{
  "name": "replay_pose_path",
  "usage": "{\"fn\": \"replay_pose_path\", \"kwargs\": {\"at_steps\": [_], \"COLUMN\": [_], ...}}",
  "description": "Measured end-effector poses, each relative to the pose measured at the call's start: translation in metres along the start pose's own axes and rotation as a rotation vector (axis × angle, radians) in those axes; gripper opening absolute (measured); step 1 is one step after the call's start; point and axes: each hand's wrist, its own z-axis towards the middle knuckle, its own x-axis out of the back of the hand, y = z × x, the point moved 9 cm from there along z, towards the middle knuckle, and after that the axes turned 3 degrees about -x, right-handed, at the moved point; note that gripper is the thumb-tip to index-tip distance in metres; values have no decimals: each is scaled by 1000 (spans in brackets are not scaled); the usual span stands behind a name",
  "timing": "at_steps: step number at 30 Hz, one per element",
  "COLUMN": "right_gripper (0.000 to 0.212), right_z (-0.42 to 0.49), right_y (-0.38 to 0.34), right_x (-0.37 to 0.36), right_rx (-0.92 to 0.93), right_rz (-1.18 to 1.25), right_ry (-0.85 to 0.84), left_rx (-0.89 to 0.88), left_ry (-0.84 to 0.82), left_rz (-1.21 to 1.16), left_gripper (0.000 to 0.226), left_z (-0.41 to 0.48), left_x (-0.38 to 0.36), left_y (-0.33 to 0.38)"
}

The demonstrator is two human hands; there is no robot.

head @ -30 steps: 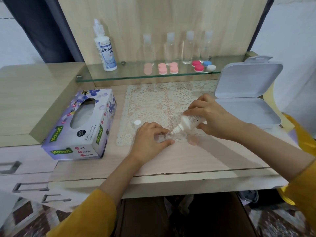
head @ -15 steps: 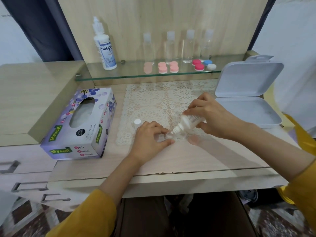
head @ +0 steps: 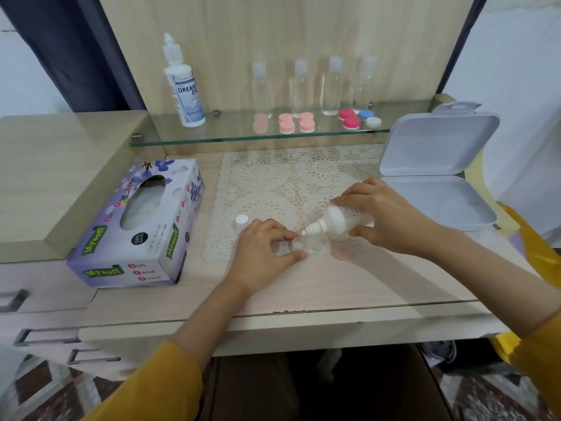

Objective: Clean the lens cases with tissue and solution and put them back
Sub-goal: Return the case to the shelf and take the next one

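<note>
My right hand (head: pixel 385 214) grips a small white solution bottle (head: pixel 337 221), tipped so its nozzle points down and left at a clear lens case (head: pixel 312 244) on the desk. My left hand (head: pixel 264 253) pinches that case at its left side, at the front edge of a lace mat (head: pixel 291 183). A white bottle cap (head: pixel 242 220) stands on the mat just left of my left hand. Pink lens cases (head: pixel 287 124) and red, blue and white ones (head: pixel 352 120) lie on the glass shelf (head: pixel 230 135). A purple tissue box (head: pixel 136 226) sits at the left.
A large solution bottle (head: pixel 183 86) and several clear small bottles (head: pixel 331 86) stand on the shelf. An open white plastic box (head: pixel 437 177) lies at the right. Drawers with handles (head: pixel 45 335) are below left.
Both hands keep their hold and stay almost where they were; the bottle remains tipped over the clear case.
</note>
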Motion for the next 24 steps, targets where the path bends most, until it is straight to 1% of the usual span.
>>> {"fn": "replay_pose_path", "kwargs": {"at_steps": [5, 13, 24], "right_gripper": [56, 57, 57], "right_z": [-2, -8, -6], "right_y": [6, 4, 1], "right_x": [15, 15, 15], "right_rx": [11, 74, 111], "right_rz": [-28, -96, -111], "right_ry": [49, 33, 52], "left_rx": [12, 14, 19], "left_ry": [-8, -14, -15], "left_rz": [-3, 5, 0], "left_gripper": [25, 27, 27], "left_z": [0, 0, 0], "left_x": [-1, -1, 0], "left_y": [-1, -1, -1]}}
